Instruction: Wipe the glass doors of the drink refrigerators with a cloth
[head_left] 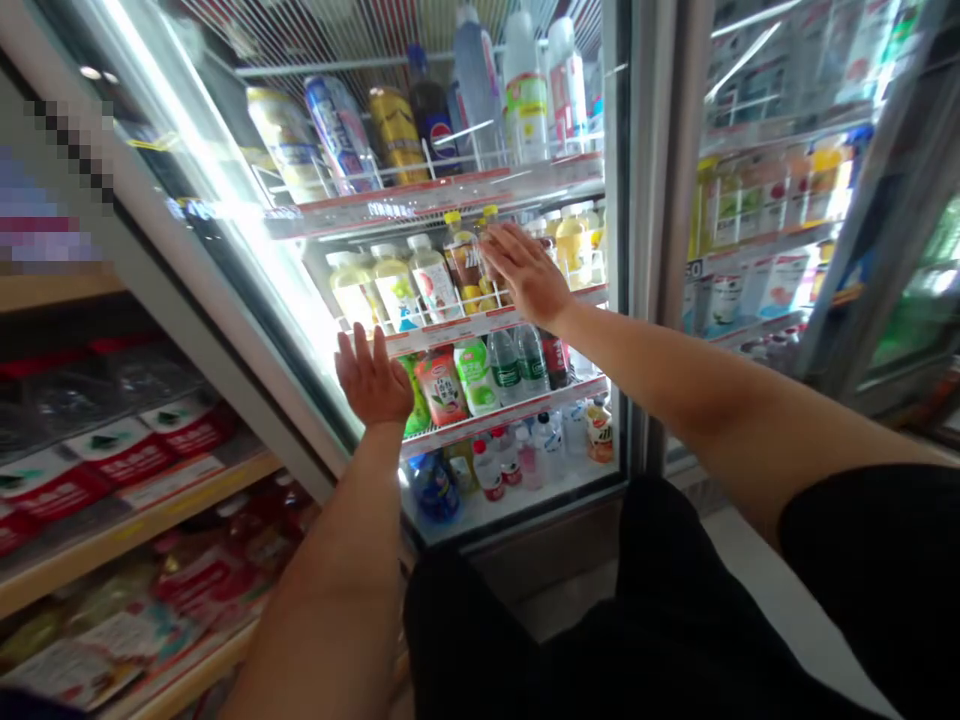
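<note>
My left hand [373, 378] is raised flat, fingers up and apart, at the left edge of an open drinks fridge, level with the third shelf [504, 412] of green and clear bottles. My right hand [525, 270] reaches into the second shelf [480, 326], fingers stretched out over an amber bottle with a yellow cap [463, 262] and its neighbours. Whether the fingers touch a bottle I cannot tell. Neither hand holds anything.
The fridge door [187, 200] stands open to the left. The top shelf [427, 196] carries cans and tall bottles. A second glass-door fridge [780, 200] is at the right. Wooden shelves [142, 520] with packaged snacks are at the left.
</note>
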